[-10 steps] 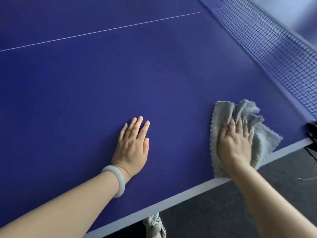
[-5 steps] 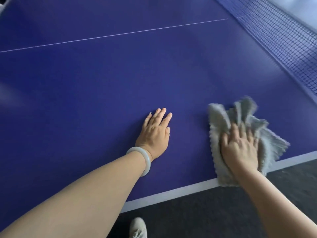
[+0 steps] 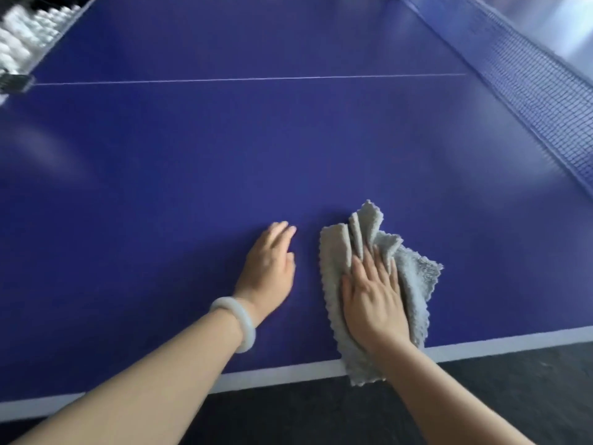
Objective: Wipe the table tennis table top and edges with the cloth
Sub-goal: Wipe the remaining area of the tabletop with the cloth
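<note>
The blue table tennis table (image 3: 224, 162) fills the view, with a white line along its near edge. A crumpled grey cloth (image 3: 414, 277) lies on the top near that edge, its lower end hanging over the white line. My right hand (image 3: 373, 298) presses flat on the cloth with straight fingers. My left hand (image 3: 269, 268), with a pale bangle on the wrist, rests flat on the bare table top just left of the cloth, not touching it.
The black net (image 3: 532, 81) runs along the right side of the table. A thin white centre line (image 3: 244, 79) crosses the far part. White balls (image 3: 22, 36) lie blurred beyond the far left corner. Dark floor (image 3: 321, 412) lies below the near edge.
My right hand has slid the cloth leftward along the near edge, away from the net. My left hand has kept flat on the table and now lies close beside the cloth.
</note>
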A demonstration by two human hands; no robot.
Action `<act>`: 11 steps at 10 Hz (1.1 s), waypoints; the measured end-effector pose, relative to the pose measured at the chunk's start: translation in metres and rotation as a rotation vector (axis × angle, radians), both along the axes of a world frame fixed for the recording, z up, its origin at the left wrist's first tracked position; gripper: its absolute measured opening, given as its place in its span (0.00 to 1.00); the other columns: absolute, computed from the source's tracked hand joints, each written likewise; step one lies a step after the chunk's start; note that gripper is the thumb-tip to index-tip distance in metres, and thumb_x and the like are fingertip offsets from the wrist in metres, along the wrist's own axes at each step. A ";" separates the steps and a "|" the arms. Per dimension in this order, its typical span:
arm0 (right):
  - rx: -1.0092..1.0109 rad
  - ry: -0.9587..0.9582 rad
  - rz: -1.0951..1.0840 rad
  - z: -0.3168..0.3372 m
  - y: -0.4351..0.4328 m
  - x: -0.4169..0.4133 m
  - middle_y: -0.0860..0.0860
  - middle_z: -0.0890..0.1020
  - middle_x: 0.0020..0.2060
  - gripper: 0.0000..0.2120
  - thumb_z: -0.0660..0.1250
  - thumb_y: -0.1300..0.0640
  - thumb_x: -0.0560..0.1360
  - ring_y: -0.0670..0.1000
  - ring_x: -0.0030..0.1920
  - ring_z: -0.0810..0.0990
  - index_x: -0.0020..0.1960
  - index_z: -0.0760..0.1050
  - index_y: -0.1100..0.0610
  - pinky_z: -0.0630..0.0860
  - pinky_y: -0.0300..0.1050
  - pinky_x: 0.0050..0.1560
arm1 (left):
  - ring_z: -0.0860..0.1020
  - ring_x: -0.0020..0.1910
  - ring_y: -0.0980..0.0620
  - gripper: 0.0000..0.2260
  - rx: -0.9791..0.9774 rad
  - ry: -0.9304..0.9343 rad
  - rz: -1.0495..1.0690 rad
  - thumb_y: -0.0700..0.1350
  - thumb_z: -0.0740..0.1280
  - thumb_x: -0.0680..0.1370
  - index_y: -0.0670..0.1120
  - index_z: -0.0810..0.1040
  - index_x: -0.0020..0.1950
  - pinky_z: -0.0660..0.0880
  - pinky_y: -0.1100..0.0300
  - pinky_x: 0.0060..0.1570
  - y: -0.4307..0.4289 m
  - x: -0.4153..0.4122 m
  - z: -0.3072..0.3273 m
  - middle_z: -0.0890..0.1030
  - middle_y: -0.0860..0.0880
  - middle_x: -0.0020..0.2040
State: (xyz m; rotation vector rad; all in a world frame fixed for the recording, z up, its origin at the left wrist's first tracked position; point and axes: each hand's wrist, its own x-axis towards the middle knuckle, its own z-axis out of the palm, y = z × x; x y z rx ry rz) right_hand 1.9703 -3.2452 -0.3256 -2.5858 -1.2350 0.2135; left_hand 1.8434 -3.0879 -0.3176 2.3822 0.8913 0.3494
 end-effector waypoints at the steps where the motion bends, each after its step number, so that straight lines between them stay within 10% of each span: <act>1: 0.042 -0.025 -0.035 -0.002 0.010 0.009 0.51 0.56 0.80 0.25 0.47 0.50 0.84 0.50 0.81 0.48 0.80 0.58 0.56 0.39 0.49 0.80 | 0.66 0.74 0.37 0.20 0.215 0.162 0.183 0.39 0.62 0.80 0.36 0.71 0.72 0.62 0.41 0.73 0.030 -0.112 -0.006 0.68 0.37 0.74; 3: -0.004 -0.005 -0.457 0.000 0.072 0.012 0.57 0.59 0.79 0.23 0.47 0.57 0.83 0.58 0.80 0.53 0.76 0.63 0.59 0.45 0.60 0.78 | 0.62 0.76 0.42 0.22 0.197 0.132 0.339 0.45 0.53 0.82 0.39 0.70 0.73 0.55 0.45 0.77 0.046 -0.209 -0.013 0.67 0.42 0.76; 5: 0.086 0.144 0.426 0.007 0.109 -0.226 0.60 0.68 0.73 0.26 0.47 0.54 0.80 0.56 0.72 0.63 0.74 0.68 0.58 0.60 0.59 0.76 | 0.55 0.78 0.53 0.20 -0.288 -0.190 0.423 0.44 0.54 0.85 0.49 0.63 0.78 0.50 0.54 0.78 0.052 -0.214 0.009 0.61 0.50 0.79; 6: 0.105 0.183 0.785 0.019 0.072 -0.284 0.53 0.56 0.81 0.26 0.48 0.54 0.83 0.49 0.81 0.46 0.80 0.58 0.58 0.44 0.50 0.80 | 0.62 0.72 0.62 0.20 -0.629 -0.299 0.470 0.51 0.54 0.85 0.56 0.63 0.78 0.57 0.61 0.72 0.047 -0.227 0.037 0.63 0.57 0.77; 7: 0.190 0.262 0.742 0.048 0.026 -0.259 0.37 0.70 0.69 0.23 0.59 0.62 0.77 0.40 0.70 0.66 0.67 0.71 0.42 0.51 0.36 0.76 | 0.69 0.64 0.67 0.19 -0.710 -0.334 0.521 0.53 0.55 0.85 0.56 0.66 0.76 0.62 0.67 0.62 0.026 -0.252 0.053 0.68 0.60 0.74; 8: 0.285 0.842 0.029 0.081 -0.027 -0.228 0.41 0.81 0.48 0.13 0.62 0.57 0.80 0.46 0.48 0.79 0.45 0.83 0.46 0.72 0.34 0.49 | 0.71 0.69 0.55 0.18 -0.734 -0.316 0.637 0.50 0.56 0.85 0.49 0.70 0.74 0.65 0.59 0.67 -0.006 -0.261 0.060 0.72 0.54 0.72; 9: 0.612 1.513 -0.316 0.118 -0.084 -0.211 0.60 0.81 0.62 0.21 0.58 0.51 0.80 0.56 0.62 0.80 0.66 0.79 0.59 0.77 0.47 0.62 | 0.74 0.65 0.44 0.14 -0.804 -0.314 0.661 0.44 0.58 0.84 0.41 0.76 0.65 0.69 0.50 0.67 -0.042 -0.250 0.070 0.78 0.44 0.64; 11: 0.959 1.624 -0.447 0.179 -0.139 -0.231 0.56 0.76 0.69 0.25 0.63 0.48 0.77 0.55 0.70 0.74 0.72 0.73 0.55 0.68 0.49 0.72 | 0.73 0.60 0.48 0.13 -1.118 -0.332 0.365 0.48 0.55 0.85 0.44 0.74 0.63 0.67 0.56 0.59 -0.115 -0.195 0.122 0.76 0.44 0.65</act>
